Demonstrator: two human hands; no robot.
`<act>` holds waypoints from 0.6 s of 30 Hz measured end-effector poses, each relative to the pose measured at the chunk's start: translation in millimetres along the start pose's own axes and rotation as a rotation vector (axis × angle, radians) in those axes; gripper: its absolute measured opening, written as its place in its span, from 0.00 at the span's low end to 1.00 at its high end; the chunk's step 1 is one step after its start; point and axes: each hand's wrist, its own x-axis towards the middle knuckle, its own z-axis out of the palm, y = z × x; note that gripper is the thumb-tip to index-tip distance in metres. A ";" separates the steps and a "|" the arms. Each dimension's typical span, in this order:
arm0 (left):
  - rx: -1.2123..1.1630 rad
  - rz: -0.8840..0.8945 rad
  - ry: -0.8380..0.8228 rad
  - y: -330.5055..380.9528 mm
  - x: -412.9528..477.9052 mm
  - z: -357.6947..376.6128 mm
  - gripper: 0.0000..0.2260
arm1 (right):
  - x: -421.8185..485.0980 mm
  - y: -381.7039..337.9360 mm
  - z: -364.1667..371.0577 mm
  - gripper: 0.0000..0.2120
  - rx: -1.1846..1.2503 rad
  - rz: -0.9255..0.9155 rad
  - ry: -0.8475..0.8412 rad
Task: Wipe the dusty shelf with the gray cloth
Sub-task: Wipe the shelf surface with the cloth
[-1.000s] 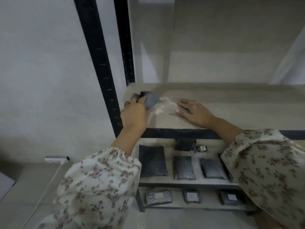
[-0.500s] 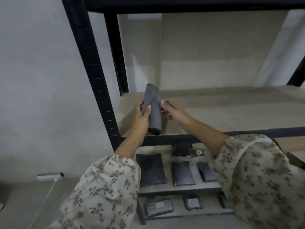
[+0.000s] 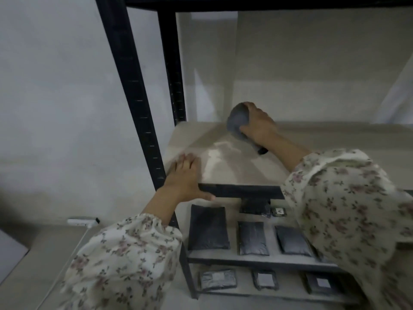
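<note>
The pale wooden shelf (image 3: 225, 168) sits in a black metal rack, with a lighter dusty smear near its middle. My right hand (image 3: 259, 125) grips the gray cloth (image 3: 238, 121) and presses it down toward the back of the shelf, a dark end of the cloth trailing under my wrist. My left hand (image 3: 185, 175) lies flat on the shelf's front left corner, fingers spread, thumb hooked over the black front rail. It holds nothing.
Black rack posts (image 3: 131, 92) rise at the left, and a black beam crosses overhead. Two lower shelves hold several dark flat packets (image 3: 209, 227). A white power strip (image 3: 82, 221) with a cable lies on the floor at the left.
The cloth passed from my left hand to my right, which carried it to the back of the shelf. My left hand dropped flat onto the front left corner.
</note>
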 end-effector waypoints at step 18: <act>-0.015 -0.003 0.124 -5.0 8.0 10.2 0.56 | 4.7 8.1 52.0 0.22 -0.091 -0.155 -0.219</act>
